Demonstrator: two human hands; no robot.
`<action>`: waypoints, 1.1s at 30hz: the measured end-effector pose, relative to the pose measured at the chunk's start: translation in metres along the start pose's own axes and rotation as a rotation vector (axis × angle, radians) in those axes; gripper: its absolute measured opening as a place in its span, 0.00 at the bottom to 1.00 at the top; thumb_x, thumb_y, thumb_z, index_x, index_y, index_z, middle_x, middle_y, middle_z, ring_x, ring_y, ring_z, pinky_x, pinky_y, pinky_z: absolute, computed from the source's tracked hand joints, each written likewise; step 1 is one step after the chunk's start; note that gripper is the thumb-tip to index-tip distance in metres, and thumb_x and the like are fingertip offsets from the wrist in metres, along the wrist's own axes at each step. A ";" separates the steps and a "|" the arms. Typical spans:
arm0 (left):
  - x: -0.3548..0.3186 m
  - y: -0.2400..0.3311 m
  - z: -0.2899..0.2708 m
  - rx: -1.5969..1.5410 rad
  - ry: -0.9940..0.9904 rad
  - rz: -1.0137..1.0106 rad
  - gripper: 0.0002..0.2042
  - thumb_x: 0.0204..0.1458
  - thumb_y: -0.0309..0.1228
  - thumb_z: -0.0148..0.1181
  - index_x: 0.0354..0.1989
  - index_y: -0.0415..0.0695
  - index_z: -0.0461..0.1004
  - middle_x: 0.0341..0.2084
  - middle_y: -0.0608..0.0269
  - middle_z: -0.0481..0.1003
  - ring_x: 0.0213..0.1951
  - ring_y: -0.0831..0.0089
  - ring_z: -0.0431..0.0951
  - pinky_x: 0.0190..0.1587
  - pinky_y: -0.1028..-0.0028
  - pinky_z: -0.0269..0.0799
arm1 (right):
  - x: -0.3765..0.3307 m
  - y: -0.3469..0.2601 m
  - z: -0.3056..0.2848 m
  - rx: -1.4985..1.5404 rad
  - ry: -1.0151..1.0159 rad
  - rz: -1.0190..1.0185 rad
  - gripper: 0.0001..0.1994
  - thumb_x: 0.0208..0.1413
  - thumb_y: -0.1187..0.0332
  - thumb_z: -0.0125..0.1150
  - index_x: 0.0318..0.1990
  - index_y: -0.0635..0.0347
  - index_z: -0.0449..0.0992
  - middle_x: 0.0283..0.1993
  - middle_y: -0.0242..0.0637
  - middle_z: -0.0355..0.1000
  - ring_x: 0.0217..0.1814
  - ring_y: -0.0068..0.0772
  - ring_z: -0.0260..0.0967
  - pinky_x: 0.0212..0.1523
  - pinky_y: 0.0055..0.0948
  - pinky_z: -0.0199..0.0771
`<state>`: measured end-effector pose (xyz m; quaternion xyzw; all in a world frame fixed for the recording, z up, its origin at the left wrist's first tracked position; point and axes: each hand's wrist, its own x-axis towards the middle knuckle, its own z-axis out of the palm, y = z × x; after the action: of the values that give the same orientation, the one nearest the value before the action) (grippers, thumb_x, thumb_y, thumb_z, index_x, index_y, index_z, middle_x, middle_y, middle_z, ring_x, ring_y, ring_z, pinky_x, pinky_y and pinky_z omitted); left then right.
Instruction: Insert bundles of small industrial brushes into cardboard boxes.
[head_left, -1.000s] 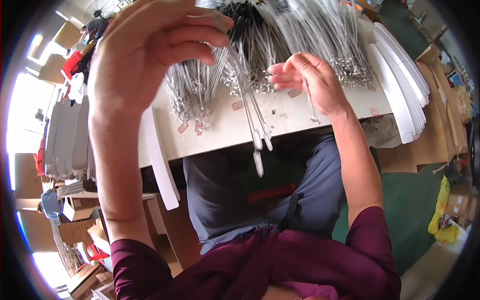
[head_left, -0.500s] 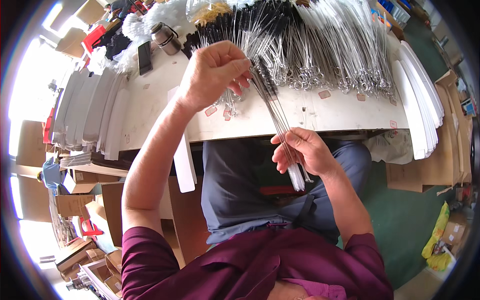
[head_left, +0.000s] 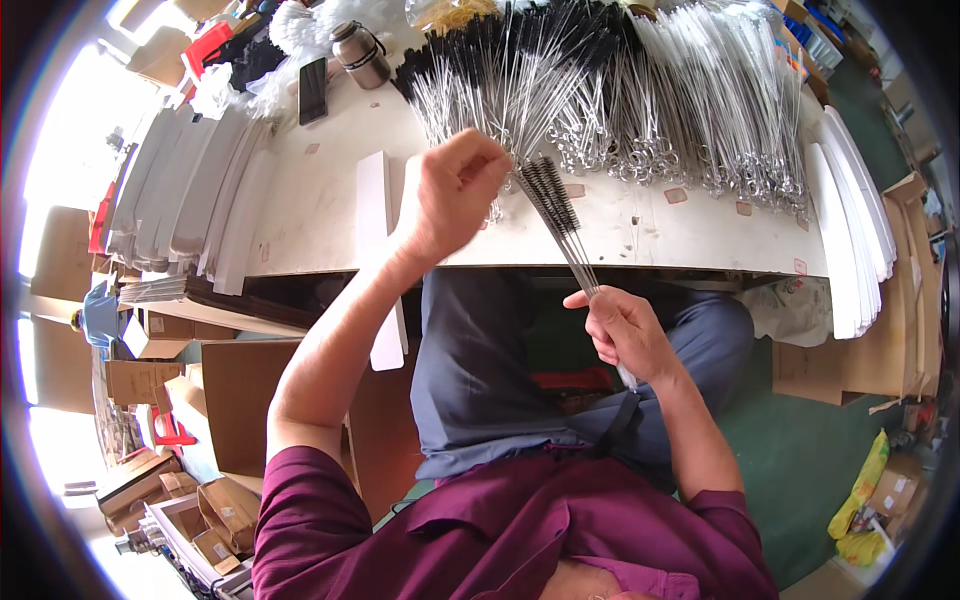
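My right hand (head_left: pixel 628 332) is closed around a bundle of thin wire-handled brushes (head_left: pixel 552 205) over my lap, just in front of the table edge. Their black bristled ends lean up and to the left over the table, and a whitish end shows below my fist. Beside those bristle tips, my left hand (head_left: pixel 455 195) is raised with its fingers pinched together. Whatever sits between its fingertips is too small to make out. Just beyond it lies a large pile of black-bristled wire brushes (head_left: pixel 500 90), with looped wire ends toward me.
White-bristled brushes (head_left: pixel 715 90) lie at the pile's right. Stacked white cardboard pieces stand left (head_left: pixel 190 200) and right (head_left: pixel 850 230). A white strip (head_left: pixel 373 205) overhangs the table edge. A phone (head_left: pixel 313 92) and a metal bottle (head_left: pixel 361 56) lie back left. Cardboard boxes (head_left: pixel 250 400) stand lower left.
My left hand has come down and slightly right, its fingers now more curled. The bundle in my right hand has shifted slightly right and down, with its bristled ends now closer together.
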<state>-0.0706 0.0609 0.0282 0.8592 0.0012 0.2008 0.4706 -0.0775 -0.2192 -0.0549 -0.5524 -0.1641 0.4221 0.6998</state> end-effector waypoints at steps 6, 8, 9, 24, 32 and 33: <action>-0.045 0.003 0.006 0.624 -0.193 0.694 0.10 0.48 0.20 0.64 0.40 0.40 0.77 0.30 0.59 0.77 0.31 0.60 0.81 0.32 0.63 0.78 | -0.004 0.013 0.004 -0.078 0.068 0.067 0.21 0.72 0.50 0.52 0.45 0.62 0.80 0.21 0.16 0.56 0.19 0.07 0.49 0.18 0.14 0.50; -0.067 -0.008 0.003 0.582 -0.104 0.618 0.11 0.48 0.24 0.68 0.40 0.41 0.77 0.29 0.58 0.78 0.30 0.59 0.81 0.32 0.63 0.78 | -0.001 0.020 0.002 -0.131 0.060 0.039 0.20 0.72 0.52 0.52 0.44 0.62 0.80 0.21 0.16 0.56 0.20 0.07 0.49 0.19 0.15 0.50; -0.072 -0.011 -0.004 0.582 0.010 0.520 0.11 0.49 0.26 0.69 0.40 0.41 0.77 0.29 0.56 0.78 0.31 0.58 0.81 0.33 0.63 0.78 | -0.003 0.022 0.001 -0.195 0.085 -0.005 0.20 0.73 0.53 0.53 0.43 0.61 0.80 0.21 0.16 0.56 0.20 0.07 0.49 0.19 0.15 0.50; -0.113 -0.071 -0.092 0.500 -0.040 -0.806 0.23 0.49 0.41 0.70 0.40 0.31 0.76 0.29 0.51 0.80 0.30 0.63 0.83 0.37 0.63 0.81 | -0.011 0.029 0.002 -0.356 0.128 0.014 0.21 0.74 0.53 0.50 0.40 0.63 0.81 0.19 0.16 0.53 0.20 0.08 0.46 0.20 0.19 0.46; -0.101 -0.068 -0.083 -0.798 0.419 -0.645 0.23 0.59 0.30 0.53 0.61 0.30 0.65 0.41 0.43 0.77 0.38 0.61 0.79 0.45 0.63 0.79 | -0.025 0.024 0.028 -0.372 -0.046 0.085 0.20 0.73 0.55 0.53 0.39 0.63 0.82 0.21 0.20 0.58 0.25 0.12 0.52 0.26 0.20 0.55; -0.099 -0.071 -0.081 -0.814 0.436 -0.587 0.23 0.61 0.31 0.56 0.61 0.31 0.65 0.41 0.43 0.76 0.37 0.61 0.79 0.44 0.62 0.79 | -0.027 0.022 0.030 -0.359 -0.070 0.098 0.20 0.73 0.56 0.53 0.39 0.64 0.82 0.22 0.20 0.59 0.26 0.13 0.52 0.26 0.21 0.55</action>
<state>-0.1758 0.1469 -0.0248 0.5097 0.2605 0.2189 0.7902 -0.1237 -0.2202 -0.0588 -0.6607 -0.2341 0.4388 0.5623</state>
